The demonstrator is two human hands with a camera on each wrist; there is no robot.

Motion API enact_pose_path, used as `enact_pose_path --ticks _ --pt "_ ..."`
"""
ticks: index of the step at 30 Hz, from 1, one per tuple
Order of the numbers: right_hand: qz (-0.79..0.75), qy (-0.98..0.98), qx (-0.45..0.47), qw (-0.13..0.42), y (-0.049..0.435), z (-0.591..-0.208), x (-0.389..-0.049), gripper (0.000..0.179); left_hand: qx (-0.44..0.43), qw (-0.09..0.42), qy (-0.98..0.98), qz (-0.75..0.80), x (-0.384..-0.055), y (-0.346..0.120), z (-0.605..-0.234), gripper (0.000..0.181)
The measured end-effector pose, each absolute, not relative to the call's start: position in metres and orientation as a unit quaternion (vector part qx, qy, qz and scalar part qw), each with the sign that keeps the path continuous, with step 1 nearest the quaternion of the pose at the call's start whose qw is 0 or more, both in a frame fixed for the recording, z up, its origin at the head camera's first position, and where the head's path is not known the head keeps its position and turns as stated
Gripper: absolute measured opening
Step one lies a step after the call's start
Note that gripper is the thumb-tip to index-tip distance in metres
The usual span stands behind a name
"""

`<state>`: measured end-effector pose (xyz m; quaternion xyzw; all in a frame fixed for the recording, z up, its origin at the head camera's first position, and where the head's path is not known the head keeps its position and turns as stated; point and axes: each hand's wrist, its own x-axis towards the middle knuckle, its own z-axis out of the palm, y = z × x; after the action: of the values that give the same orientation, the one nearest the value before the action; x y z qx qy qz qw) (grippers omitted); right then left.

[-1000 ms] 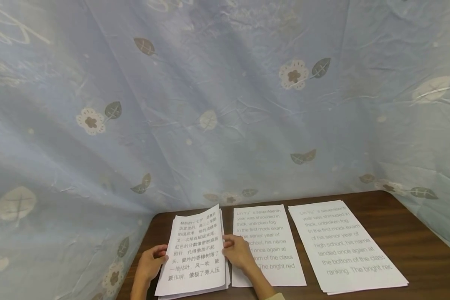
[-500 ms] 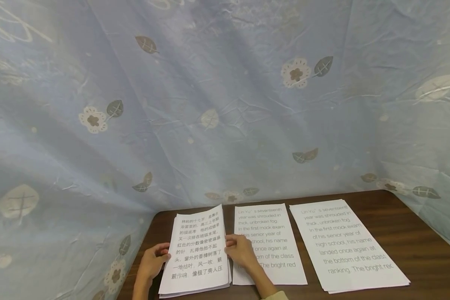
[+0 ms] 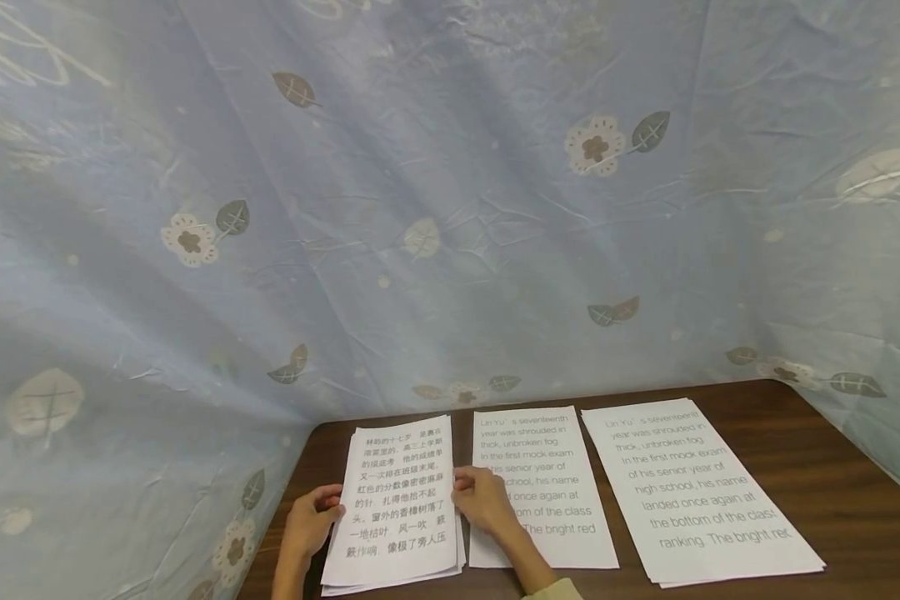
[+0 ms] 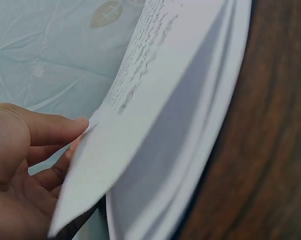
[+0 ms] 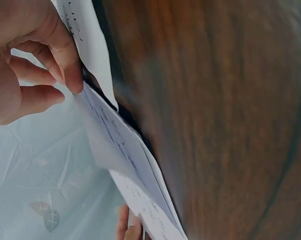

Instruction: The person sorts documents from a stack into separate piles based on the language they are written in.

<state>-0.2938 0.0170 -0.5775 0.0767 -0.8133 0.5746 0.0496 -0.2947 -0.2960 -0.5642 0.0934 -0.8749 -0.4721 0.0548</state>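
Note:
A stack of white paper sheets printed in Chinese [image 3: 397, 508] lies at the left of the table in the head view. My left hand [image 3: 309, 521] is at its left edge. In the left wrist view, the thumb of that hand lies on the top sheet's edge [image 4: 105, 150] with fingers beneath, pinching it; the sheet bows up from those below. My right hand [image 3: 487, 504] is at the stack's right edge, over part of a middle stack of English-printed paper [image 3: 547, 450]. The right wrist view has one fingertip touching the sheet edge [image 5: 93, 130], the thumb apart from it.
Another stack of English-printed paper [image 3: 705, 500] lies to the right, slightly fanned. All three stacks rest on a dark wood-grain table [image 3: 832, 483]. Behind and beside it hangs a pale blue cloth [image 3: 480, 333] with leaves and flowers.
The Chinese-printed top sheet's raised far right corner has come down, and its right edge lies flatter. Both hands stay at the stack's sides, and the view has shifted slightly.

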Motion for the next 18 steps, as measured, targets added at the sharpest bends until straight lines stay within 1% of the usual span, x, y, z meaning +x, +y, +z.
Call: enact_pose_path --ticks 9,18 --pt "0.547 -0.831 0.080 0.063 0.021 -0.570 -0.292 0.036 0.104 0.073 -0.874 -0.469 -0.293 -0.298 -0.561 0.040" --pt "0.523 -0.844 0.091 0.070 0.023 -0.566 -0.289 0.033 0.099 0.072 -0.870 -0.477 -0.293 -0.291 -0.555 0.040"
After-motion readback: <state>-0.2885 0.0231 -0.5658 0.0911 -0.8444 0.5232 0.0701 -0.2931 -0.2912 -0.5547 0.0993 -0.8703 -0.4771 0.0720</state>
